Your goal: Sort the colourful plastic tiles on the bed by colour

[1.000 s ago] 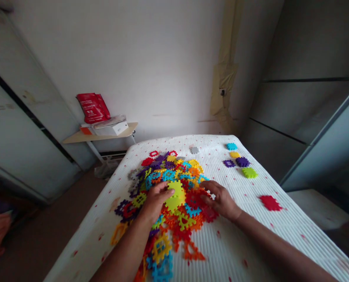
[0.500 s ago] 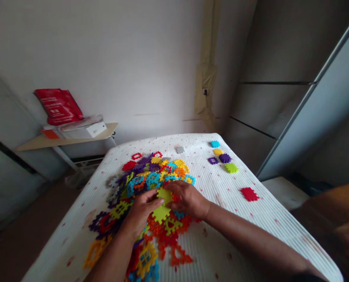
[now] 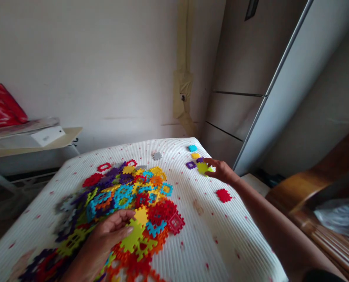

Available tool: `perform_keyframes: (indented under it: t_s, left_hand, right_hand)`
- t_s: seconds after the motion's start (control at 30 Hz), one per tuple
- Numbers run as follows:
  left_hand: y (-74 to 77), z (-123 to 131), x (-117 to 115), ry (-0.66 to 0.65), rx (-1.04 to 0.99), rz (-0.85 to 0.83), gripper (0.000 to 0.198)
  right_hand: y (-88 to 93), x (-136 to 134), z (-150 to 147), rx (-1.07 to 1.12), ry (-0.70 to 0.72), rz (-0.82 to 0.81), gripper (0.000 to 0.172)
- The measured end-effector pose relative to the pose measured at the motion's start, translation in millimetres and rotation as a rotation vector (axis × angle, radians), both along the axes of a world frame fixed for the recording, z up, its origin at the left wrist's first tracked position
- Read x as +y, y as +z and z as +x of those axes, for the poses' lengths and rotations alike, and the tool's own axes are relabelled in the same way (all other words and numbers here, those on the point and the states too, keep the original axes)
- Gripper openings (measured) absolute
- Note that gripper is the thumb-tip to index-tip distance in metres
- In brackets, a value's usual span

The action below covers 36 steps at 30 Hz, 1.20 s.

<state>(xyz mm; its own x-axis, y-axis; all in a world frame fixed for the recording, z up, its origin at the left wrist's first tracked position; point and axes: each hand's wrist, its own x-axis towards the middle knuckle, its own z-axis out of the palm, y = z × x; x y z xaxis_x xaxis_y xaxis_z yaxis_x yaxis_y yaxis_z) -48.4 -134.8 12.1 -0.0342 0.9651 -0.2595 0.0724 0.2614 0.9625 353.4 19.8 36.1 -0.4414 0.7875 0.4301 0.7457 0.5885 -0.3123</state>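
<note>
My left hand [image 3: 111,231] is over the near part of a heap of toothed plastic building tiles. Its thumb and fingers pinch a solid lime-green tile [image 3: 134,235], beside a yellow tile [image 3: 141,216]. My right hand [image 3: 221,171] reaches to the far right of the bed-like surface. There its thumb and forefinger close around a lime-green tile [image 3: 203,168], low at the surface. Around that hand lie a purple window tile [image 3: 191,165], a yellow-orange tile [image 3: 195,156] and a partly hidden dark purple tile [image 3: 200,160].
The white ribbed cover [image 3: 198,243] has small red marks. A red tile [image 3: 223,195], a blue tile [image 3: 192,148] and a grey tile [image 3: 157,156] lie apart from the heap. A side table [image 3: 71,135] stands left, a wardrobe [image 3: 236,105] right, and a wooden armrest [image 3: 303,180] nearby.
My right hand has left the heap and moved to the far right, to the lime-green tile there. My left hand keeps a lime-green tile over the heap. The view has turned right.
</note>
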Motion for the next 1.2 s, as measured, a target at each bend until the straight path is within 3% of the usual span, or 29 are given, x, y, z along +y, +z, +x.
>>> perform_keyframes:
  t_s: [0.17, 0.53, 0.97, 1.2]
  left_hand:
    - [-3.4, -3, 2, 0.006, -0.009, -0.014, 0.041]
    - [8.3, 0, -2, 0.045, 0.065, -0.033, 0.044]
    - [2.1, -5, 0, 0.047, 0.072, -0.009, 0.048]
    - [-0.4, -5, 0, 0.046, 0.035, 0.013, 0.045]
  right_hand:
    - [-8.8, 29, 44, -0.132, -0.056, -0.095, 0.051]
    - [-32.1, 60, 49, -0.165, 0.035, -0.251, 0.050]
    - [-36.0, 62, 50, -0.199, 0.030, -0.290, 0.046]
    - [-25.5, 53, 46, -0.209, 0.011, -0.203, 0.051]
